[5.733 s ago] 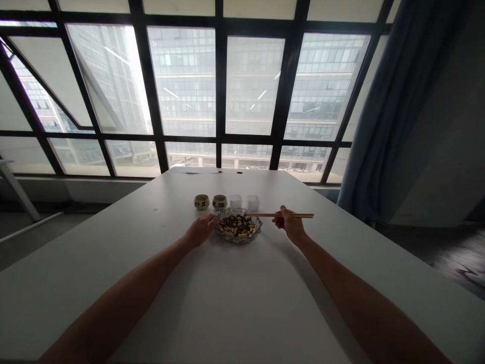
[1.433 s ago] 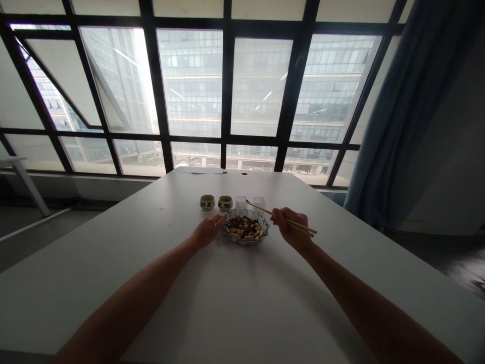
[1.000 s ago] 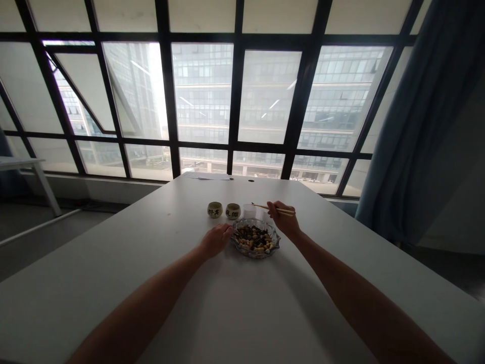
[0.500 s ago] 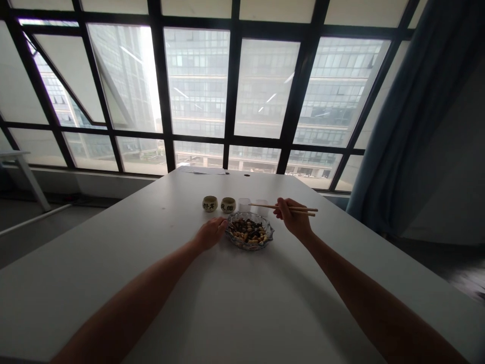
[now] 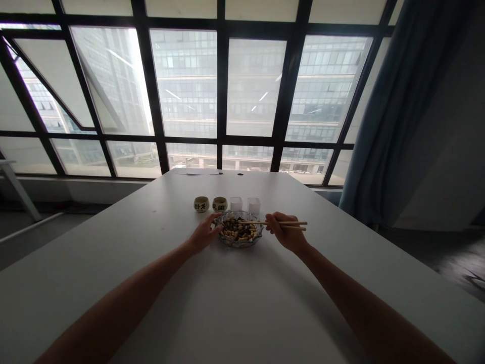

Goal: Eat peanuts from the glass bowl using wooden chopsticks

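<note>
A scalloped glass bowl [image 5: 240, 243] stands on the table, filled with mixed light and dark pieces like nuts or seeds. My left hand [image 5: 204, 233] is at the bowl's left rim, thumb and fingers closed round it. Wooden chopsticks [image 5: 290, 223] are held in my right hand [image 5: 285, 232], to the right of the bowl; their tips are over the contents. Whether anything is between the tips is too small to tell. Behind the bowl stand two small cups with dark characters, the left one [image 5: 201, 204] and the right one [image 5: 220, 204], and two whitish translucent cups [image 5: 235, 203].
The white table [image 5: 235, 303] runs away toward a large window wall. Papers [image 5: 197, 172] lie at its far edge. A blue curtain [image 5: 382, 116] hangs on the right, and part of another white table [image 5: 20, 189] shows at the far left.
My right hand has lowered the chopsticks from in front of the whitish cups to over the bowl's contents. The whole view has shifted slightly. My left hand stays at the bowl's rim.
</note>
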Demonstrator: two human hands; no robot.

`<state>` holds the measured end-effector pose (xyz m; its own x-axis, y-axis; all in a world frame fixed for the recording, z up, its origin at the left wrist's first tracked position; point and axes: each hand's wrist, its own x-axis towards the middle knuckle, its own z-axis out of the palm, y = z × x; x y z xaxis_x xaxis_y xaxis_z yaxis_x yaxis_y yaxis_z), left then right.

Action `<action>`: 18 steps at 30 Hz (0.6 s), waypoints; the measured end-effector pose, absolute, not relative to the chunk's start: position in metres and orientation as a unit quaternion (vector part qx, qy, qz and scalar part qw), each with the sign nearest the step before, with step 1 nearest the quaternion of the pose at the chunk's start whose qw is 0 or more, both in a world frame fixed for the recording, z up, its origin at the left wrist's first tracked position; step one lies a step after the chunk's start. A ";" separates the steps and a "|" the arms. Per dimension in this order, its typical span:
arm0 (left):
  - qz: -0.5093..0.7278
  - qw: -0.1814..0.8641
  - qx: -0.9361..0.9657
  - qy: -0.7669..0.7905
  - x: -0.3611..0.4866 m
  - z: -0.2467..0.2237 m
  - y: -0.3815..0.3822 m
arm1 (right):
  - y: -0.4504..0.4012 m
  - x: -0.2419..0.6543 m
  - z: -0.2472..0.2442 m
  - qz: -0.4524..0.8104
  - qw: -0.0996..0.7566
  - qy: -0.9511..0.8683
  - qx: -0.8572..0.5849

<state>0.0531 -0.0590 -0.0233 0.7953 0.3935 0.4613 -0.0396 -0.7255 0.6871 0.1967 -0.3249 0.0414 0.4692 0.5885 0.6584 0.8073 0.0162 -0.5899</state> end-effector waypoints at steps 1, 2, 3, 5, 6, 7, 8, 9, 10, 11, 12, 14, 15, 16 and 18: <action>0.297 0.359 0.879 0.105 0.053 -0.023 -0.059 | -0.325 0.196 0.041 -0.111 0.500 -0.508 -0.692; 0.291 0.363 0.878 0.110 0.053 -0.022 -0.059 | -0.325 0.196 0.041 -0.112 0.498 -0.511 -0.692; 0.288 0.366 0.877 0.117 0.053 -0.021 -0.059 | -0.325 0.196 0.040 -0.112 0.496 -0.512 -0.692; 0.290 0.363 0.876 0.131 0.053 -0.019 -0.057 | -0.325 0.196 0.039 -0.111 0.495 -0.512 -0.693; 0.296 0.355 0.876 0.134 0.053 -0.017 -0.056 | -0.325 0.196 0.038 -0.110 0.495 -0.512 -0.694; 0.306 0.342 0.878 0.133 0.052 -0.015 -0.056 | -0.325 0.196 0.038 -0.110 0.494 -0.513 -0.693; 0.318 0.322 0.882 0.128 0.051 -0.013 -0.056 | -0.325 0.196 0.038 -0.110 0.494 -0.514 -0.692; 0.330 0.297 0.888 0.122 0.051 -0.011 -0.057 | -0.325 0.195 0.038 -0.111 0.493 -0.516 -0.692; 0.337 0.268 0.895 0.116 0.050 -0.009 -0.058 | -0.325 0.195 0.038 -0.112 0.493 -0.517 -0.691; 0.337 0.238 0.904 0.112 0.049 -0.006 -0.060 | -0.324 0.194 0.038 -0.112 0.492 -0.517 -0.691; 0.328 0.212 0.914 0.112 0.048 -0.004 -0.063 | -0.324 0.193 0.038 -0.111 0.492 -0.517 -0.691; 0.286 0.183 0.932 0.127 0.048 -0.001 -0.068 | -0.324 0.192 0.038 -0.107 0.493 -0.519 -0.691; 0.261 0.180 0.938 0.139 0.049 0.000 -0.071 | -0.324 0.192 0.038 -0.105 0.493 -0.519 -0.690; 0.239 0.182 0.942 0.151 0.049 0.001 -0.073 | -0.324 0.192 0.038 -0.104 0.494 -0.520 -0.690; 0.211 0.195 0.942 0.172 0.052 0.001 -0.076 | -0.324 0.192 0.038 -0.102 0.495 -0.520 -0.689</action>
